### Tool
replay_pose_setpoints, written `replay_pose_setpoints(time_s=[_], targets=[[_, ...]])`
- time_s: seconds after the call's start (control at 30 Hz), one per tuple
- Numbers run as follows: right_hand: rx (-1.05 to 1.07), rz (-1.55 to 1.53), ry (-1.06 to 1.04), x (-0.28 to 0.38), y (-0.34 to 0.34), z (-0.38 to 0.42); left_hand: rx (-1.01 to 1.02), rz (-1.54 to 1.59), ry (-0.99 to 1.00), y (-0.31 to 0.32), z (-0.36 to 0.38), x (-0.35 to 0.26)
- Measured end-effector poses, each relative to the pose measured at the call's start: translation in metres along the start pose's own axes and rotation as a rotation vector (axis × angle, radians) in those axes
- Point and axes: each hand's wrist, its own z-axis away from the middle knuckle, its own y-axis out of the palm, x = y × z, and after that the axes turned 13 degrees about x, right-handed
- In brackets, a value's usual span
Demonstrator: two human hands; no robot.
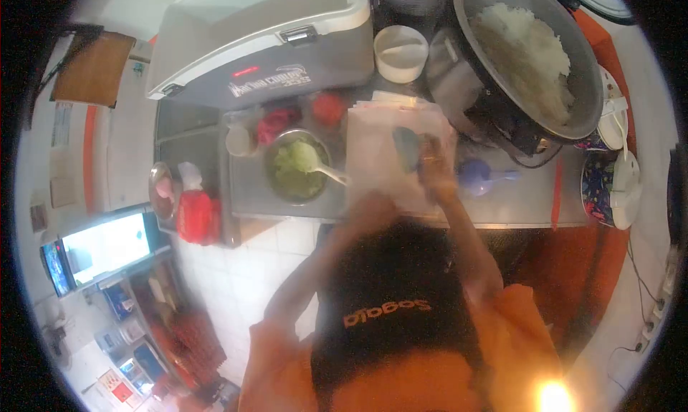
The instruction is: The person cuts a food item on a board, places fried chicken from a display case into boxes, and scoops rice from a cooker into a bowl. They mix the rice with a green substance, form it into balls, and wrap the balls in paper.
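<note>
A stack of pale paper sheets (369, 143) lies on the metal counter in front of me. My right hand (433, 172) is closed over the paper's right part, at a dark teal rounded thing (406, 148) that looks like a scoop or small bowl; blur hides its exact kind. Against the near edge of the sheets rests my left hand (375, 210), its fingers smeared and partly hidden. Just left of the paper stands a metal bowl (270, 179) of green food (296, 177), with a white spoon (328, 172) in it. A blue ladle-like utensil (475, 177) lies to the right.
An open rice cooker (584, 118) with white rice (527, 35) stands at the back right. Behind the bowl are a grey cooler box (265, 71), a white container (400, 53) and red bags (278, 124). Patterned containers (600, 186) sit at the right end.
</note>
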Motion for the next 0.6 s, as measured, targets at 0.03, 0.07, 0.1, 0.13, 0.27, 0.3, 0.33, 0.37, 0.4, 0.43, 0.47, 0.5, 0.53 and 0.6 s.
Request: replay_pose_setpoints(time_s=[0.03, 0.07, 0.1, 0.13, 0.27, 0.3, 0.33, 0.37, 0.4, 0.43, 0.47, 0.5, 0.53, 0.6], targets=[[-0.101, 0.373, -0.217, -0.006, 0.006, -0.008, -0.198, -0.148, -0.04, 0.013, 0.005, 0.01], [-0.203, 0.746, -0.435, -0.016, 0.013, -0.015, -0.395, -0.296, -0.079, 0.031, 0.01, 0.017], [-0.092, 0.915, -0.285, -0.036, 0.027, -0.031, -0.596, -0.448, -0.118, 0.043, 0.009, 0.026], [-0.076, 0.914, -0.273, -0.044, 0.036, -0.037, -0.589, -0.414, -0.119, 0.054, 0.0, 0.039], [-0.044, 0.854, -0.191, -0.058, 0.054, -0.045, -0.567, -0.302, -0.101, 0.06, -0.004, 0.055], [-0.053, 0.828, -0.168, -0.057, 0.053, -0.048, -0.572, -0.286, -0.089, 0.052, -0.001, 0.053], [-0.09, 0.819, -0.223, -0.058, 0.049, -0.045, -0.558, -0.297, -0.086, 0.049, 0.0, 0.052], [-0.126, 0.806, -0.279, -0.049, 0.043, -0.034, -0.542, -0.309, -0.084, 0.048, 0.0, 0.053], [-0.168, 0.782, -0.313, -0.041, 0.038, -0.023, -0.522, -0.32, -0.083, 0.048, 0.002, 0.053], [-0.21, 0.757, -0.346, -0.032, 0.032, -0.012, -0.498, -0.324, -0.081, 0.05, 0.004, 0.053], [-0.263, 0.725, -0.365, -0.023, 0.025, -0.002, -0.478, -0.331, -0.079, 0.048, 0.005, 0.054], [-0.319, 0.69, -0.385, -0.018, 0.023, 0.001, -0.459, -0.342, -0.078, 0.045, 0.006, 0.056], [-0.312, 0.857, -0.511, -0.022, 0.03, -0.001, -0.418, -0.312, -0.121, 0.047, 0.005, 0.06], [-0.179, 0.875, -0.628, 0.006, 0.061, 0.0, -0.428, -0.338, -0.098, 0.052, 0.001, 0.07]])
